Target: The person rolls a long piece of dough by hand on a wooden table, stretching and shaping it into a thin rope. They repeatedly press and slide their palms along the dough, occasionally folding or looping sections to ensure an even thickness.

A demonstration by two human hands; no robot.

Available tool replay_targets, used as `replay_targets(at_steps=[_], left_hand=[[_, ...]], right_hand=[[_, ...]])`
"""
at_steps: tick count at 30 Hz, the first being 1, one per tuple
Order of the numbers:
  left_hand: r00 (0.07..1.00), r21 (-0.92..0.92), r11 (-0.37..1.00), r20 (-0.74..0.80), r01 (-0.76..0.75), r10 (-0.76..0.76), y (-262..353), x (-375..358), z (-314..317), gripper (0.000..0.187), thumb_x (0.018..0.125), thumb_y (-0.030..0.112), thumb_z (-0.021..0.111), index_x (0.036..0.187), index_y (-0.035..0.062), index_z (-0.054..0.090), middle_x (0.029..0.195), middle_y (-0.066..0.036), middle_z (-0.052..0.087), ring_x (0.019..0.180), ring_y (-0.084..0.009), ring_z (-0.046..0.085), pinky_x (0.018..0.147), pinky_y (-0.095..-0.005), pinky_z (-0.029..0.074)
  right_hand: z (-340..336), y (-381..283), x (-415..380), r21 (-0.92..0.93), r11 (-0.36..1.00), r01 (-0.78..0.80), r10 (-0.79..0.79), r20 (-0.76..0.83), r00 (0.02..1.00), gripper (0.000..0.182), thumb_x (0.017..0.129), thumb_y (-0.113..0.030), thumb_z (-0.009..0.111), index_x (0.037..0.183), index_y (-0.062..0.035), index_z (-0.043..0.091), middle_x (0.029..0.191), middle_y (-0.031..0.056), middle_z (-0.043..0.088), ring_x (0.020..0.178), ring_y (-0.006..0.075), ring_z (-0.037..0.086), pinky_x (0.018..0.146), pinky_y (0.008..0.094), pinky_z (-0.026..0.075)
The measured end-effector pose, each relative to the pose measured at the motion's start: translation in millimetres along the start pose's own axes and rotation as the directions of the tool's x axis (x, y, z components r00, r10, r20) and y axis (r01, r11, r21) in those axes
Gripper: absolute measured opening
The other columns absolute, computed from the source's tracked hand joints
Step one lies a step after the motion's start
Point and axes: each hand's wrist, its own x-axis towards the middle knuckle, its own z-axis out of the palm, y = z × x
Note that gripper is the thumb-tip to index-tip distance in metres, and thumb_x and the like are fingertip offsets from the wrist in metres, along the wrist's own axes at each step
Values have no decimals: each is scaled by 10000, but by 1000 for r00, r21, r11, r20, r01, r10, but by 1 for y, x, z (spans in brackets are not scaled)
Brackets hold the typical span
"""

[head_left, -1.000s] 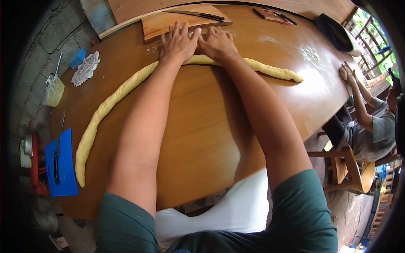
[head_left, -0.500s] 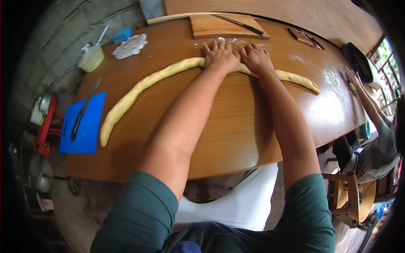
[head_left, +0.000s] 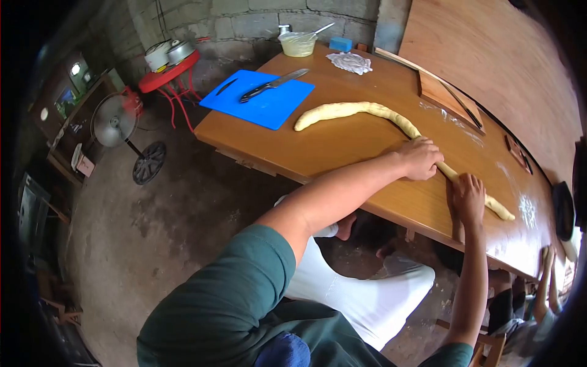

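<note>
A long rope of pale yellow dough (head_left: 342, 111) curves across the wooden table (head_left: 263, 148), its thick end toward the blue board and its thin end on the right. My left hand (head_left: 420, 159) lies over the middle stretch, fingers bent down round the dough. Further right, my right hand (head_left: 469, 196) curls over a thinner stretch near the table's front side. A short length of dough shows between the two hands; the parts under my palms are hidden.
On a blue cutting board (head_left: 269, 115) lies a knife (head_left: 272, 85). Behind are a tub (head_left: 298, 46), a blue block (head_left: 340, 44) and crumpled white material (head_left: 350, 63). A wooden board (head_left: 435, 93) carries another knife (head_left: 463, 106). Another person's hands (head_left: 546, 258) are at far right.
My view has swung left, bringing the fan and red stool into sight. My hands are further apart, baring dough between them, and both stay on the rope.
</note>
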Motion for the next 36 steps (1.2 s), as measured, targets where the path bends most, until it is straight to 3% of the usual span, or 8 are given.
replay_targets(at_steps=[4, 9, 13, 19, 25, 32, 33, 36], left_hand=[[973, 167, 968, -165, 186, -159, -41, -19, -25, 506, 985, 298, 604, 1440, 78, 634, 1546, -162, 574, 1460, -341, 495, 1255, -539, 323], [831, 264, 856, 238, 444, -504, -85, -40, -47, 766, 1124, 586, 318, 1733, 150, 157, 1807, -119, 123, 1667, -325, 100, 1345, -568, 61], [802, 204, 826, 204, 526, -561, -78, -32, -42, 784, 1116, 624, 218, 1734, 144, 162, 1813, -107, 95, 1672, -324, 72, 1338, -591, 25], [774, 164, 801, 209, 575, -598, -112, 5, -38, 756, 1119, 609, 158, 1733, 168, 184, 1815, -90, 95, 1675, -320, 42, 1321, -621, -50], [724, 135, 765, 254, 630, -641, -169, 62, -26, 719, 1125, 582, 141, 1737, 206, 179, 1817, -68, 93, 1674, -323, 41, 1326, -612, -22], [706, 42, 740, 265, 672, -656, -231, 102, -27, 737, 1118, 602, 151, 1744, 217, 99, 1821, -69, -34, 1676, -304, -21, 1339, -572, -1], [723, 34, 741, 188, 671, -664, -236, 104, -26, 740, 1119, 595, 181, 1740, 196, 130, 1820, -84, -1, 1676, -301, 4, 1341, -569, 5], [773, 37, 773, 4, 634, -634, -261, 123, -3, 747, 1117, 580, 246, 1725, 149, 199, 1814, -114, 76, 1674, -296, 61, 1342, -564, 24]], right_hand=[[-30, 6, -14, -64, 996, -63, 67, 64, 996, 208, 997, -226, 672, 1155, -91, 667, 1131, 112, 701, 1169, 335, 630, 1004, 473, 458], [-27, -38, 22, 17, 993, -120, 115, 163, 980, 363, 982, -267, 726, 1273, -60, 665, 1337, 174, 659, 1252, 367, 606, 1065, 488, 450], [20, -98, 71, 329, 941, -82, -4, 250, 968, 553, 1059, -400, 634, 1442, -4, 581, 1576, 234, 516, 1456, 388, 491, 1188, 515, 390], [106, -91, 160, -19, 913, -408, 370, 464, 805, 973, 1065, -767, 167, 1664, -21, 340, 1760, 197, 266, 1647, 350, 205, 1313, 608, 111], [120, -74, 215, -99, 842, -531, 522, 400, 754, 986, 1045, -798, 166, 1673, -58, 345, 1778, 137, 250, 1657, 321, 182, 1317, 605, 113], [173, -13, 278, -110, 931, -349, 364, 168, 916, 784, 1094, -663, 297, 1548, -67, 528, 1600, 182, 521, 1509, 365, 454, 1261, 570, 281], [195, 0, 282, -96, 948, -304, 303, -27, 953, 658, 1118, -573, 349, 1384, -48, 643, 1415, 195, 643, 1359, 386, 577, 1176, 560, 383], [189, 1, 296, -31, 961, -274, 274, -8, 962, 598, 1121, -539, 389, 1294, -51, 686, 1313, 193, 687, 1282, 396, 619, 1114, 572, 430]])
